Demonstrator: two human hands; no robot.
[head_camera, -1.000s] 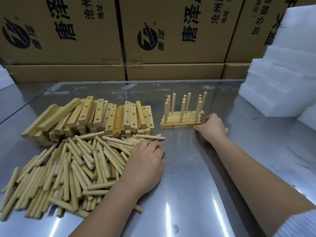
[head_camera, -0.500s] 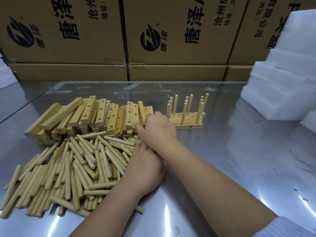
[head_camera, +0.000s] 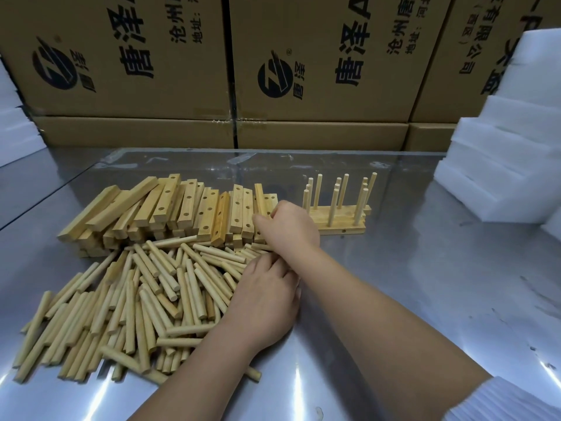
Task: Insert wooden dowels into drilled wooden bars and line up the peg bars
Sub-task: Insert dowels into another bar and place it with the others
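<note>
Steel table [head_camera: 394,299], glossy. Left hand [head_camera: 267,302] lies knuckles-up on the right edge of the loose dowels [head_camera: 136,299]; its fingertips are hidden under the right wrist, so I cannot tell if they hold one. Right hand [head_camera: 290,227] beyond, fingers curled round the rightmost of the drilled bars [head_camera: 170,205]. Peg bars [head_camera: 337,226] stand just right, pegs upright. Cartons [head_camera: 318,56] behind; foam blocks [head_camera: 501,147] far right.
</note>
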